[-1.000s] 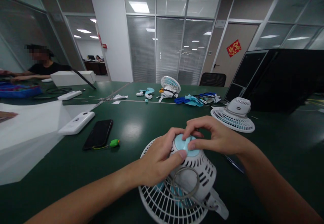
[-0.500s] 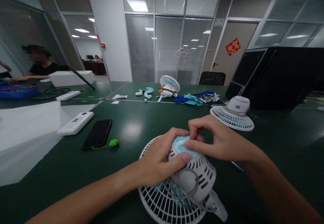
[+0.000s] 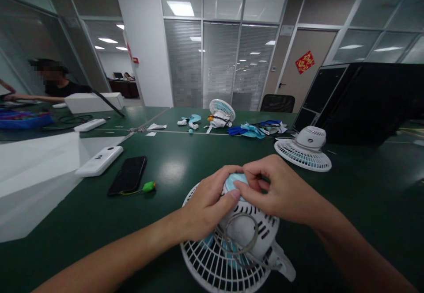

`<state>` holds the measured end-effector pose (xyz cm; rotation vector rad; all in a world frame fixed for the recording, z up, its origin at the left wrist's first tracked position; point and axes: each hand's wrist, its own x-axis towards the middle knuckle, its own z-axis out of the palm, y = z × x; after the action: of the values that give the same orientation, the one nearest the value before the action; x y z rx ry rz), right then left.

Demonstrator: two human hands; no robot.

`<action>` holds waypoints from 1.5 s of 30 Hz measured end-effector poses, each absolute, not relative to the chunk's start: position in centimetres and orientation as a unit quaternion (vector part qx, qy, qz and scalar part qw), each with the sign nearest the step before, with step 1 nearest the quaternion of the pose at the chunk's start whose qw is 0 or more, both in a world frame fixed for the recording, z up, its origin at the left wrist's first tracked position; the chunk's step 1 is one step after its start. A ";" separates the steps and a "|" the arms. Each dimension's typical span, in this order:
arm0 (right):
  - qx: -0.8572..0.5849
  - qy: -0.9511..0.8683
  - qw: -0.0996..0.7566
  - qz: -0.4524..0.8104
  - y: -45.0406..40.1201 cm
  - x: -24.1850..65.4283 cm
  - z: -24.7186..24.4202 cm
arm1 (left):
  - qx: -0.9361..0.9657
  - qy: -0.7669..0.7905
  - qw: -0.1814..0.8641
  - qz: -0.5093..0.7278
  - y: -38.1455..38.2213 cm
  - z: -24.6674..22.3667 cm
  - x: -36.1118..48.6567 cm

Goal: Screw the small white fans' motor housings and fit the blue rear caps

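Observation:
A white fan (image 3: pixel 243 233) lies grille down on the green table, its motor housing upward and a grey cable looped on it. My left hand (image 3: pixel 208 204) wraps round the top of the housing, thumb and fingers on either side of the light blue cap (image 3: pixel 236 180). From the right, my right hand (image 3: pixel 273 187) presses its thumb and bent fingers on the cap's right edge; the fingertips are partly hidden. The fan's handle-like clip (image 3: pixel 284 266) points to the lower right.
Another fan (image 3: pixel 304 149) lies at the right, before a large black case (image 3: pixel 367 103). A phone (image 3: pixel 128 176), white device (image 3: pixel 99 161) and white sheet (image 3: pixel 39 169) are at left. Further back are a small fan (image 3: pixel 221 114) and blue pieces (image 3: pixel 247 129). A person (image 3: pixel 58 81) sits far left.
My right hand has shifted slightly left and curled closer to the cap. The fan has tilted or moved a little to the left with my left hand. The far person's arm has moved.

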<state>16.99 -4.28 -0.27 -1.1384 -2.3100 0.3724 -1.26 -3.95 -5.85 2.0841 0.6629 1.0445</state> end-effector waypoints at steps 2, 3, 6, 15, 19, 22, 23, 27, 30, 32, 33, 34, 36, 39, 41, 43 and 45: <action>-0.399 -0.864 0.254 0.172 -4.2 17.5 0.1 | 0.806 0.256 0.353 0.401 -4.0 -5.8 -1.3; -0.378 -0.869 0.250 0.201 -4.0 17.9 0.3 | 0.807 0.255 0.355 0.398 -4.0 -5.8 -1.3; -0.306 -0.883 0.235 0.266 -3.0 19.1 0.6 | 0.808 0.250 0.362 0.392 -4.0 -5.7 -1.5; -0.325 -0.841 0.266 0.342 -1.6 18.5 -0.5 | 0.817 0.242 0.351 0.389 -3.8 -5.8 -1.6; -0.336 -0.842 0.324 0.268 -2.3 17.4 -1.0 | 0.824 0.248 0.333 0.385 -3.7 -6.2 -1.6; -0.334 -0.856 0.317 0.237 -2.5 17.7 -0.6 | 0.828 0.251 0.328 0.378 -3.8 -6.1 -1.6; -0.327 -0.863 0.297 0.245 -2.5 18.0 -0.4 | 0.828 0.250 0.333 0.377 -3.8 -6.1 -1.6; -0.314 -0.877 0.235 0.276 -2.2 19.1 0.1 | 0.820 0.238 0.357 0.380 -3.8 -6.0 -1.6; -0.349 -0.863 0.258 0.258 -2.3 18.6 -0.2 | 0.824 0.233 0.346 0.383 -3.8 -6.2 -1.6; -0.365 -0.853 0.281 0.247 -2.5 18.0 -0.5 | 0.827 0.230 0.339 0.385 -3.8 -6.3 -1.6; -0.370 -0.849 0.290 0.242 -2.6 17.9 -0.6 | 0.827 0.230 0.339 0.385 -3.7 -6.3 -1.6; -0.373 -0.847 0.296 0.237 -2.7 17.8 -0.6 | 0.827 0.231 0.340 0.384 -3.7 -6.4 -1.6; -0.378 -0.848 0.289 0.235 -2.8 18.0 -0.4 | 0.826 0.236 0.341 0.381 -3.7 -6.4 -1.7; -0.367 -0.856 0.250 0.266 -2.9 18.6 0.1 | 0.827 0.241 0.340 0.377 -3.8 -6.2 -1.7; -0.371 -0.855 0.239 0.272 -3.1 18.6 0.3 | 0.830 0.240 0.331 0.379 -3.9 -6.1 -1.7; -0.391 -0.852 0.247 0.246 -3.3 18.3 0.3 | 0.831 0.240 0.323 0.385 -4.0 -6.1 -1.6; -0.408 -0.853 0.245 0.215 -3.5 18.0 0.2 | 0.828 0.240 0.322 0.391 -4.1 -6.1 -1.6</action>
<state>18.00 -3.52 0.21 -1.1130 -2.3282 0.5874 -1.58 -4.08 -6.14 2.1751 0.6291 1.0276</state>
